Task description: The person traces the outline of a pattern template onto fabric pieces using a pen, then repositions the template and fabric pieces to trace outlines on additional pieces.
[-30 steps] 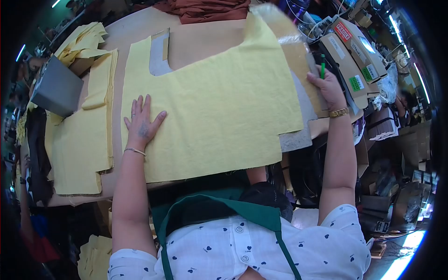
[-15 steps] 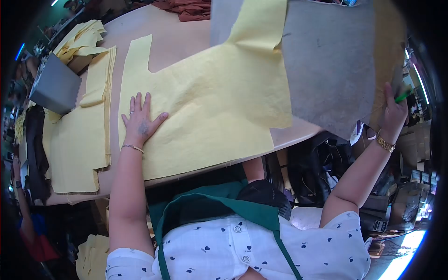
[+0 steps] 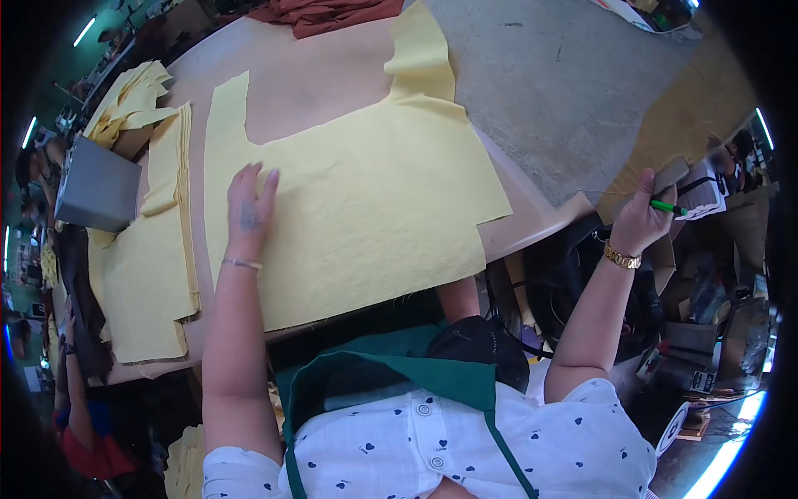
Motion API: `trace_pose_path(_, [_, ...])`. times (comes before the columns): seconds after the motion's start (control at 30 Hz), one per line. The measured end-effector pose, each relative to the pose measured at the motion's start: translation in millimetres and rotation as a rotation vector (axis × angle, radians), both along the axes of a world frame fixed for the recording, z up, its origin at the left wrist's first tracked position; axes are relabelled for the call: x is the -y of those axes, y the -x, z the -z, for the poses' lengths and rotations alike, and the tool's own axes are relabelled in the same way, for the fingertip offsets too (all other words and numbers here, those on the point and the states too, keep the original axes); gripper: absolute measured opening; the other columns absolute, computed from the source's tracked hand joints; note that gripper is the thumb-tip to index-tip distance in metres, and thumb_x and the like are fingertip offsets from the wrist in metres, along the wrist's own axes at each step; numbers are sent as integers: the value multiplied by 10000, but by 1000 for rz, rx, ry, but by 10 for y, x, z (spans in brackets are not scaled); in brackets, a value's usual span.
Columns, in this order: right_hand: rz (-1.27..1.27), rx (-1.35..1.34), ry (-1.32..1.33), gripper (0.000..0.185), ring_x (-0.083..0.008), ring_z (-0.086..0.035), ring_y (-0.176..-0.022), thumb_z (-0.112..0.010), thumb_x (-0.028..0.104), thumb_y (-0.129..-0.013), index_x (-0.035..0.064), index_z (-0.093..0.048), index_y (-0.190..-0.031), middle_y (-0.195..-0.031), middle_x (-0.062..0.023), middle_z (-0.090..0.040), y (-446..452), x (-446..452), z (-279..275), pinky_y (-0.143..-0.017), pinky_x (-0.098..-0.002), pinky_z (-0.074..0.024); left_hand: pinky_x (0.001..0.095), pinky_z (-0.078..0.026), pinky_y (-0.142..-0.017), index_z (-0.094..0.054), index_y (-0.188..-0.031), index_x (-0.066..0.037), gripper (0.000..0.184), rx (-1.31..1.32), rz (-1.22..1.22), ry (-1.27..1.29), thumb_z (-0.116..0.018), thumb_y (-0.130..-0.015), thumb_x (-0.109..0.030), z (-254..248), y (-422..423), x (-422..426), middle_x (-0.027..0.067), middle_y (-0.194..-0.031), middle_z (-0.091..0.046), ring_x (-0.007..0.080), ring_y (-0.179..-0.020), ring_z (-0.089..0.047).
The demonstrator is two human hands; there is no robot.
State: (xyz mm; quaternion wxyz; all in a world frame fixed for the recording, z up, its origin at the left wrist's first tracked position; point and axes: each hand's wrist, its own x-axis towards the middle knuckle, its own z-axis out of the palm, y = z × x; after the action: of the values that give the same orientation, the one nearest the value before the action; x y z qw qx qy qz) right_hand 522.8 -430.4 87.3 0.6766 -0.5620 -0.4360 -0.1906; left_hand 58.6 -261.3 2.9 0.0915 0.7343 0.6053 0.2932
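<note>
A large cut piece of yellow fabric [image 3: 366, 208] lies spread on the table, with a narrow strip running up at each end. My left hand [image 3: 251, 206] is over its left part, fingers extended and closer together, holding nothing. Whether it still touches the cloth is hard to tell. My right hand [image 3: 644, 218], off to the right past the table edge, grips a green pen [image 3: 668, 208]. A small grey piece [image 3: 672, 173] shows by its fingertips. Near this hand is a large grey sheet-like surface [image 3: 549, 83] with a brown strip [image 3: 665, 141]; contact with it is unclear.
Stacked yellow fabric pieces [image 3: 145, 283] lie left of the spread piece, beside a grey box-shaped block [image 3: 98, 185]. Dark red cloth [image 3: 332, 12] sits at the far side. Black bags [image 3: 573, 283] are below the table's right edge. Another person's arm [image 3: 79, 399] shows at lower left.
My left hand has gone from flat and spread to fingers closer together. My right hand has moved inward and down with the pen. The grey surface covers less of the table.
</note>
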Motion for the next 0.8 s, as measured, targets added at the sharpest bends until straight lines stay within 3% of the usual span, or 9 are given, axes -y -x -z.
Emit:
trace_pose_path(0.07, [42,70,-61,266,-105,-518,-794,-601,124,-800,-53,-549,-991,-914,-56,-599,-23,-18,-32,-725,-234,-397,341,-383,-857,-546,-1014,11,449,130,117,-96,-534,-792,-379,-174,-422,-134,178,-1034,-540,323,-995,-490])
trace_pose_path(0.13, [81,121,-64,260,-112,-526,-786,-600,112,-798,-59,-551,-987,-907,-66,-601,-84,-13,-73,-702,-233,-407,353,-394,-838,-543,-1014,22,468,193,208,-91,-529,-791,-389,-288,-828,-274,192,-1016,-552,331,-963,-509])
trace_pose_path(0.27, [85,83,-57,232,-99,-523,-754,-596,104,-800,-56,-557,-963,-897,-70,-602,-185,50,-112,-681,-224,-407,373,-401,-813,-549,-987,32,538,373,142,268,-450,-800,-464,-482,-1477,-695,220,-1007,-552,326,-953,-516])
trace_pose_path(0.37, [103,77,-1,228,-86,-512,-728,-592,110,-805,-62,-542,-945,-850,-67,-600,-374,194,-52,-648,-217,-398,383,-399,-807,-553,-977,27,569,299,102,214,-427,-793,-496,-328,-1783,-1349,227,-977,-557,325,-975,-509])
trace_pose_path(0.47, [206,61,31,250,-88,-507,-733,-581,121,-814,-65,-526,-972,-858,-80,-595,-354,252,-31,-645,-215,-395,387,-402,-811,-563,-951,21,533,273,80,331,-456,-787,-475,-156,-2133,-1927,228,-969,-562,325,-962,-519])
trace_pose_path(0.57, [308,127,105,257,-102,-522,-771,-565,128,-824,-58,-520,-996,-913,-103,-589,-347,323,12,-675,-215,-402,377,-412,-810,-553,-964,16,460,-213,-2,19,-532,-773,-403,-61,-2428,-1966,218,-966,-567,317,-933,-537])
trace_pose_path(0.77, [8,-32,-65,326,-169,-531,-933,-546,138,-832,-50,-462,-1085,-1061,-151,-541,-278,308,5,-812,-274,-424,364,-429,-795,-528,-980,0,406,-107,165,403,-634,-719,-293,-85,-2566,-2138,189,-956,-575,308,-913,-546])
trace_pose_path(0.8, [28,-5,-35,353,-179,-523,-956,-532,145,-839,-51,-432,-1115,-1089,-157,-524,-319,348,18,-835,-293,-426,366,-429,-792,-530,-967,0,388,-118,163,345,-625,-725,-288,-45,-2571,-2151,188,-948,-577,312,-908,-546])
